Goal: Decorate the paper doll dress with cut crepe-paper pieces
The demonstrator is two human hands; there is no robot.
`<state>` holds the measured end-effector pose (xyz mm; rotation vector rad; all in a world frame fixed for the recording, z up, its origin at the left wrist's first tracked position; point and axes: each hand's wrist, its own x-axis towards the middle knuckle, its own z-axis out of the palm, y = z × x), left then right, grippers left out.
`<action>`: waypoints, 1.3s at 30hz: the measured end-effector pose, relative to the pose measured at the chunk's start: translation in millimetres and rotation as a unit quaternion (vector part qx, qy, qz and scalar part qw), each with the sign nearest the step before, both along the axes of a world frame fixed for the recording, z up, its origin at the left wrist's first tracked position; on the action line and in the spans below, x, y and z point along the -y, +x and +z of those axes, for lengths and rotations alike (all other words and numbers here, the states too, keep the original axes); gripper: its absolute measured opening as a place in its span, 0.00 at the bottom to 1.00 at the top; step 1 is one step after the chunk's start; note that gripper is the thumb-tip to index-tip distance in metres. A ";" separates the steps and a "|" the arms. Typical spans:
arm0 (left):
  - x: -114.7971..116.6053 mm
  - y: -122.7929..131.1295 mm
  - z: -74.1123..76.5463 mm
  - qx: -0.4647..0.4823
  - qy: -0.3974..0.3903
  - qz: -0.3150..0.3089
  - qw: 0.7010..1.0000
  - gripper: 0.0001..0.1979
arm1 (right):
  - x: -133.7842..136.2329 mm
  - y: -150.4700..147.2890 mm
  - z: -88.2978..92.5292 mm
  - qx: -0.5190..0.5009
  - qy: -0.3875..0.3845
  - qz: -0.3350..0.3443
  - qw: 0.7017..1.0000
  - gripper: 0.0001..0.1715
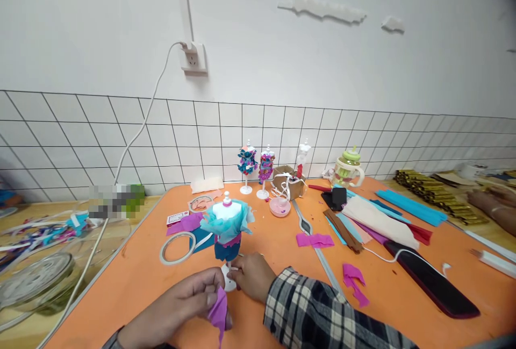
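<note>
A small dress-form mannequin point(227, 230) stands upright on the orange table in front of me, with a turquoise ruffle round its shoulders, a purple waist and a blue lower part. My right hand point(253, 276) has its fingers closed round the mannequin's thin stem, just above the white base. Pinched in my left hand point(187, 300) is a strip of purple crepe paper point(219, 311), which hangs down beside the base. Left of the mannequin lie a roll of double-sided tape point(177, 248), a blue paper piece point(202, 240) and more purple paper point(185, 224).
Two decorated mannequins point(266, 169) and a barer one point(303, 155) stand at the back near a cardboard box point(292, 183) and pink bowl point(279, 207). Coloured paper strips point(379, 217), a dark long object point(433, 279) and a green-lidded cup point(349, 169) are on the right.
</note>
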<state>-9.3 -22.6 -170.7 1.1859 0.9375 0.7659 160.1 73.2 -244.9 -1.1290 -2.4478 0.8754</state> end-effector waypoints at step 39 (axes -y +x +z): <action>-25.4 -14.5 -17.5 -0.335 0.319 0.255 0.849 0.09 | -21.3 35.0 38.1 -0.234 -0.107 -0.057 0.965 0.25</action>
